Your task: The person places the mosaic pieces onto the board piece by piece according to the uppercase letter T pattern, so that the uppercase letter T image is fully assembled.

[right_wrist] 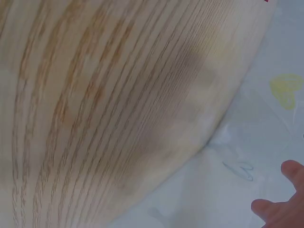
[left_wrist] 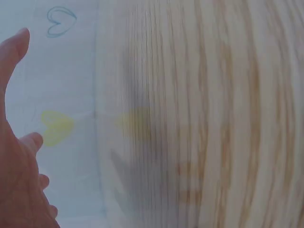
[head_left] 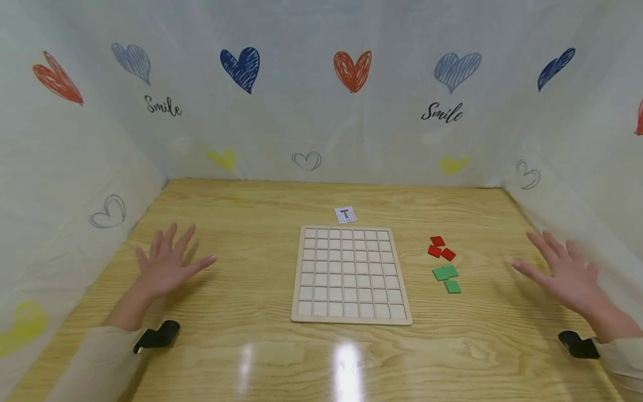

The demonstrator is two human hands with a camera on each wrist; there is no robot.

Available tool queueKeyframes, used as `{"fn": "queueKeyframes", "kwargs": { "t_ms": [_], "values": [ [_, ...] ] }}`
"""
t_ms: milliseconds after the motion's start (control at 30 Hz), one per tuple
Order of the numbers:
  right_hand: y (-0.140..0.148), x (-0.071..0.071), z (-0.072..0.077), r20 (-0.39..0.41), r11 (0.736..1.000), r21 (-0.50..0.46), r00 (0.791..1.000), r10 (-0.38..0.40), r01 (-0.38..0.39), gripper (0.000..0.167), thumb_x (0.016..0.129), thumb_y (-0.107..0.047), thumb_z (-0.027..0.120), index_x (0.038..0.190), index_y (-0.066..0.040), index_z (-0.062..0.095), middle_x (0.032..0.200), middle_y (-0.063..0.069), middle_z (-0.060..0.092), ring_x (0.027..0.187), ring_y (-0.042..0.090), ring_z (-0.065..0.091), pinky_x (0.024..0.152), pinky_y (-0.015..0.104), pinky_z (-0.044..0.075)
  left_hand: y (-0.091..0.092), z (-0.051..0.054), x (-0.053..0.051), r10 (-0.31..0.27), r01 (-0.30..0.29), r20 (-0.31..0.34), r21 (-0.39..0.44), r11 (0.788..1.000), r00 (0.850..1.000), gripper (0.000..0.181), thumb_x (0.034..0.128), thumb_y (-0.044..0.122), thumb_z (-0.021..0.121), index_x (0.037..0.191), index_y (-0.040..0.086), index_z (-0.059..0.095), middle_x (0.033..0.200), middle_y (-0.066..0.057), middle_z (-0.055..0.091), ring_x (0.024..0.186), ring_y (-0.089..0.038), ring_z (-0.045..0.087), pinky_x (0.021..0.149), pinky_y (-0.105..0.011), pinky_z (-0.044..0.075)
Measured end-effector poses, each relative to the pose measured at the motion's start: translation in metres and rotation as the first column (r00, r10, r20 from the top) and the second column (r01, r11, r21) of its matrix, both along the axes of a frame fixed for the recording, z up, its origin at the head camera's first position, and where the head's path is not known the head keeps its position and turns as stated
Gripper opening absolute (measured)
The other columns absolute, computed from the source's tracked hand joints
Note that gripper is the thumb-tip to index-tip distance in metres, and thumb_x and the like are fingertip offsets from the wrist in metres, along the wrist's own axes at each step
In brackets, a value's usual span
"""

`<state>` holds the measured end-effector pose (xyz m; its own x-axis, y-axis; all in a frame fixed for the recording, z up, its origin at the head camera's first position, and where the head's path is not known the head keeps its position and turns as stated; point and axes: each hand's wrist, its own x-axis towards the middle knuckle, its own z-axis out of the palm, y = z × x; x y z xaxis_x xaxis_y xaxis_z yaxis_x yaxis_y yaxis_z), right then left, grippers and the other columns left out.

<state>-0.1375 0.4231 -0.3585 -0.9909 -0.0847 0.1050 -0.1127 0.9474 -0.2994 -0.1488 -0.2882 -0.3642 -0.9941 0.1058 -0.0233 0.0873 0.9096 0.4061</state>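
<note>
My left hand [head_left: 163, 267] is spread over the left side of the table, fingers apart, holding nothing. On the right side my right hand [head_left: 570, 273] is likewise spread with nothing in it. Between them lies a pale wooden grid board [head_left: 350, 324] with square cells, all bare. To its right are several small red square tiles [head_left: 435, 251] and, nearer me, green square tiles [head_left: 452, 287], some touching or overlapping. Behind the board lies a small pattern card [head_left: 345, 215] showing a T in coloured squares. The right hand is nearer the tiles than the left.
The wooden table [head_left: 241, 357] is bounded at the back and sides by a white sheet [head_left: 301, 123] printed with hearts and the word Smile. Black wrist mounts [head_left: 158, 336] sit at both cuffs. Light glares off the table's front.
</note>
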Motion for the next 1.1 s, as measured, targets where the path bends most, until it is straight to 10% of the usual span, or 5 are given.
{"fn": "queueKeyframes", "kwargs": {
  "t_ms": [233, 533, 1100],
  "values": [
    [-0.003, -0.001, -0.004, -0.044, 0.983, -0.152, 0.994, 0.101, -0.107, 0.082, 0.091, -0.027, 0.060, 0.149, -0.003, 0.008, 0.150, 0.025, -0.006, 0.130, 0.051, -0.014, 0.096, 0.066, -0.011, 0.009, -0.004, -0.005, -0.032, 0.030, 0.007, 0.228, 0.973, 0.999, 0.094, 0.0885, 0.046, 0.057, 0.149, 0.004, -0.001, 0.148, -0.032, -0.004, 0.130, -0.055, -0.005, 0.094, -0.073, 0.003],
    [-0.006, -0.004, -0.009, -0.083, 0.960, -0.235, 0.987, 0.136, -0.152, 0.082, 0.087, -0.020, 0.066, 0.148, -0.002, 0.015, 0.150, 0.027, 0.006, 0.132, 0.051, 0.004, 0.096, 0.070, 0.004, 0.029, -0.006, -0.010, -0.074, 0.036, 0.065, 0.466, 0.884, 0.995, 0.099, 0.0856, 0.034, 0.068, 0.150, 0.007, -0.003, 0.147, -0.031, 0.011, 0.129, -0.052, 0.017, 0.097, -0.062, 0.026],
    [-0.025, -0.011, -0.013, -0.060, 0.959, -0.234, 0.987, 0.150, -0.160, 0.070, 0.082, -0.023, 0.073, 0.138, 0.001, 0.039, 0.137, 0.031, 0.034, 0.120, 0.055, 0.028, 0.084, 0.067, 0.025, 0.064, -0.014, -0.013, -0.097, -0.057, 0.202, 0.642, 0.764, 0.975, 0.088, 0.0846, 0.027, 0.070, 0.148, 0.004, 0.014, 0.138, -0.028, 0.034, 0.121, -0.042, 0.041, 0.092, -0.052, 0.039]
  ]
}}
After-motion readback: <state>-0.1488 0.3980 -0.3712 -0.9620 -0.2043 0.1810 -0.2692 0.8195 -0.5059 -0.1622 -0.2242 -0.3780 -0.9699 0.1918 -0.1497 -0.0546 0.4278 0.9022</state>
